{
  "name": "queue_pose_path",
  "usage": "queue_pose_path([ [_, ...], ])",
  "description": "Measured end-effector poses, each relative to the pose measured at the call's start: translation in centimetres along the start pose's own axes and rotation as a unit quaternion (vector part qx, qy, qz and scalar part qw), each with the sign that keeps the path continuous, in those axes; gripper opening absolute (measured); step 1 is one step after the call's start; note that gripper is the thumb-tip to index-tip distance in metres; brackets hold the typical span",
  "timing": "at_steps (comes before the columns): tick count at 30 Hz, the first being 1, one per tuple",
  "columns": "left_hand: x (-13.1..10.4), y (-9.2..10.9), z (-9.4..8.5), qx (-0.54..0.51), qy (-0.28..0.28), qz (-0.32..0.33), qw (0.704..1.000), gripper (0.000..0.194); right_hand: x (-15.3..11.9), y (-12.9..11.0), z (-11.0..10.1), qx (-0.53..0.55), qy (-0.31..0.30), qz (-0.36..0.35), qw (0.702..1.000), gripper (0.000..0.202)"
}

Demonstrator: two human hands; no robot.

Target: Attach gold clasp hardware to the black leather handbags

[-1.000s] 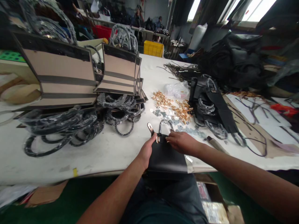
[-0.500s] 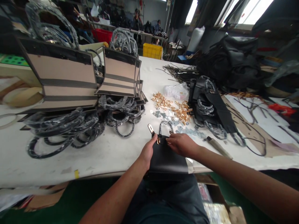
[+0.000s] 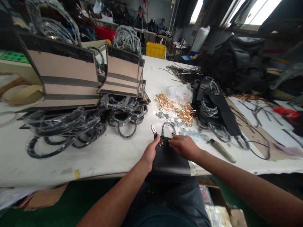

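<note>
A black leather handbag piece (image 3: 171,162) lies at the table's front edge, with a plastic-wrapped handle (image 3: 168,124) at its far end. My left hand (image 3: 150,153) grips its left side, thumb beside a gold clasp (image 3: 161,142). A strap with a gold end plate (image 3: 153,129) sticks up past that thumb. My right hand (image 3: 183,145) is closed at the upper right of the bag, beside the handle's base; its fingertips hide what exactly they pinch. A pale metal plate (image 3: 193,163) peeks out below the right wrist.
Gold metal fittings (image 3: 186,113) and small silver plates (image 3: 189,132) lie beyond the bag. Stacked bag bodies (image 3: 68,71) with wrapped handles fill the left. A knife-like tool with a wrapped grip (image 3: 222,150) and more black bag pieces (image 3: 224,110) are at right.
The view has shifted slightly. Both hands keep the same place on the bag, with no clear movement of the fingers.
</note>
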State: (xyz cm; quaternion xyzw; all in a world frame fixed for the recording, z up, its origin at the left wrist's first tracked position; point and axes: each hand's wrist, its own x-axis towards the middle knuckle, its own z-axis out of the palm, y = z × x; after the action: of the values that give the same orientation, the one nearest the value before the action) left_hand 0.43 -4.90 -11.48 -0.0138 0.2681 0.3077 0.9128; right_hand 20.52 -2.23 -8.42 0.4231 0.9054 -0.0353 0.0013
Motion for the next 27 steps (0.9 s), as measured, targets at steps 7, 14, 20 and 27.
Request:
queue_pose_path([
  [7, -0.3, -0.1, 0.0, -0.001, -0.022, -0.008, 1.000, 0.064, 0.0, 0.4, -0.5, 0.033, -0.012, -0.011, 0.999, 0.023],
  [14, -0.2, 0.2, 0.2, 0.017, -0.007, 0.024, 1.000, 0.061, -0.5, -0.8, 1.4, 0.052, 0.075, 0.093, 0.991, 0.018],
  [20, -0.1, 0.4, 0.4, 0.055, 0.028, 0.036, 0.997, 0.063, -0.3, -3.6, 0.6, -0.021, 0.033, 0.106, 0.994, 0.024],
  [27, -1.5, -0.3, 0.3, 0.084, -0.012, 0.067, 0.994, 0.068, -3.4, -5.3, -0.9, 0.104, 0.125, 0.128, 0.978, 0.029],
])
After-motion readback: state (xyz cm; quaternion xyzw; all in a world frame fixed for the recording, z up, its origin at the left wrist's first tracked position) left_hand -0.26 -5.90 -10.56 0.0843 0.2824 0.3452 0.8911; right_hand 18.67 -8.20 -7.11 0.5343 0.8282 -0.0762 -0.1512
